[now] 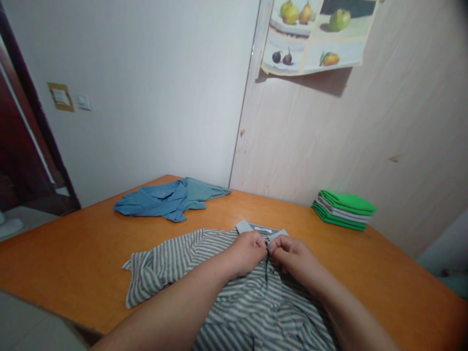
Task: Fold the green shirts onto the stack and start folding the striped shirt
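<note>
A grey-and-white striped shirt (193, 251) lies spread on the table in front of me, its grey collar (244, 226) pointing away. My left hand (250, 251) is closed, pinching the front edge of the shirt just below the collar. Close beside it, my right hand (290, 253) pinches the opposite front edge, also closed. The fingertips of both hands almost meet at the placket, where a dark gap runs downward. Whether a button sits between the fingers is hidden. One short sleeve stretches out to the left; my right forearm covers part of the other side.
On the orange-brown table (84, 258), a crumpled blue garment (161, 197) lies at the back left. A folded stack of green and grey cloths (345, 209) stands at the back right. Behind the table are walls, with a fruit poster (310, 44) hanging above.
</note>
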Available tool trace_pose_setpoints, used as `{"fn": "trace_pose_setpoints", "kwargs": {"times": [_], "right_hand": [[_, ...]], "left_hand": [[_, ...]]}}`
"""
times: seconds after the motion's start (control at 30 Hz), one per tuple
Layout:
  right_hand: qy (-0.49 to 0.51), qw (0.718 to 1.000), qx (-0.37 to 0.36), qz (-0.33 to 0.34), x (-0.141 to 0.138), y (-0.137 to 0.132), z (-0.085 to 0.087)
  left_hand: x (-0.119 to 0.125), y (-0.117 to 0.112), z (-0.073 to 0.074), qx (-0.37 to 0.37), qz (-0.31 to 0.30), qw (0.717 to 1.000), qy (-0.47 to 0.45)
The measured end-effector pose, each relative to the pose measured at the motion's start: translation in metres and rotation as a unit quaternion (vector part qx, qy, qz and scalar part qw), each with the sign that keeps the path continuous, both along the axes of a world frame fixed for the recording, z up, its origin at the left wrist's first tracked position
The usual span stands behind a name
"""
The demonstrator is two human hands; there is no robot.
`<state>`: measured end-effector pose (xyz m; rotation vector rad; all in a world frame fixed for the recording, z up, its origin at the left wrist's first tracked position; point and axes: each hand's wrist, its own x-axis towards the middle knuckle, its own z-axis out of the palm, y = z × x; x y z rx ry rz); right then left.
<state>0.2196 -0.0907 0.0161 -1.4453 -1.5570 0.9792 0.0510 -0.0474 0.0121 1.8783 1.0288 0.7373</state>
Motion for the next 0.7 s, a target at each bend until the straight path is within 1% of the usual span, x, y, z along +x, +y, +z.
{"fn": "trace_pose_setpoints", "kwargs": {"times": [0.1, 0.23, 0.57, 0.7], "right_hand": [[0.030, 0.999, -0.031, -0.011, 0.0011, -0.0011, 0.0018], [0.046, 0.998, -0.036, -0.020, 0.0028, -0.0017, 0.0030], [0.056, 0.997, -0.053, -0.024, 0.0037, -0.0027, 0.0047], [0.067, 0.996, -0.059, -0.021, 0.0008, -0.0048, 0.0071]], "left_hand": [[0.0002, -0.0024, 0.0043, -0.021, 0.002, 1.000, -0.015], [0.0004, -0.0037, 0.0075, -0.040, 0.004, 0.999, -0.031], [0.0003, -0.0049, 0.0081, -0.056, 0.011, 0.997, -0.044], [0.0005, -0.0042, 0.0055, -0.063, 0.008, 0.996, -0.055]]}}
